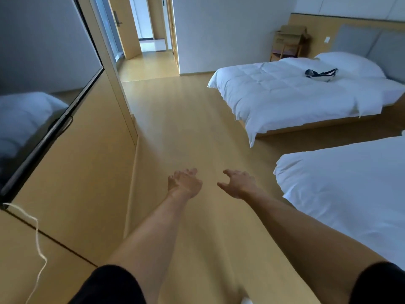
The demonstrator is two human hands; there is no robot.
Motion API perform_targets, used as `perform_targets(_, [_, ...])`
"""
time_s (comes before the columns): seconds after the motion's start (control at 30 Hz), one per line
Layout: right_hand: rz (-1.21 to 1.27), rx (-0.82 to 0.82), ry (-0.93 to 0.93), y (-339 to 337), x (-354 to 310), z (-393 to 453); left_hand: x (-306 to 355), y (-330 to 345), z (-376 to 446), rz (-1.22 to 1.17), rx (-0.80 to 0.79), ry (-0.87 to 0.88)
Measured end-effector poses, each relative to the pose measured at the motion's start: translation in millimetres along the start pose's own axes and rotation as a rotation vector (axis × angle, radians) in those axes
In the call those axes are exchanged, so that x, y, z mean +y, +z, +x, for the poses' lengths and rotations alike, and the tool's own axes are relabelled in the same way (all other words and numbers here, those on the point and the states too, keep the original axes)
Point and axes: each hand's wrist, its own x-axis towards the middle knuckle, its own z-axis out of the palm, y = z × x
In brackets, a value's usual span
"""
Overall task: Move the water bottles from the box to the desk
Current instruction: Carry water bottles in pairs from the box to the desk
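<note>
- Head view: both arms stretched forward over the wood floor [175, 132].
- Left hand [184, 183] holds nothing, fingers loosely apart.
- Right hand [240, 183] holds nothing, fingers spread.
- Cardboard box [292, 32] sits on a chair [285, 48] by the far wall; bottles not visible.
- Two white beds [285, 95] on the right.
</note>
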Motion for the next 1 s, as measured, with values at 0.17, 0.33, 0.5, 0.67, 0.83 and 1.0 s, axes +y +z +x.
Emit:
perform_targets(0.17, [-0.004,0.042,-0.026,-29.7,18.8,-22.4,29.2,-16.2,-23.5,-0.031,0.054,-0.02])
perform_targets(0.33, [-0.034,0.066,0.026,-45.2,80.9,-64.8,96.3,-9.5,-62.1,-0.082,0.061,0.054])
perform_targets(0.5, [-0.029,0.103,0.122,-58.7,161.0,-113.6,178.3,-7.0,-93.3,-0.129,0.069,0.145])
perform_targets(0.67, [0.064,0.166,0.321,-62.2,266.2,-182.6,291.9,1.0,-127.1,-0.116,0.079,0.355])
perform_targets(0.83, [0.153,0.21,0.574,-50.3,371.1,-273.8,412.4,31.7,-181.0,-0.047,0.018,0.615])
perform_targets(1.0, [0.216,0.243,0.823,-30.8,441.7,-363.3,507.2,58.7,-239.5,0.01,-0.05,0.856])
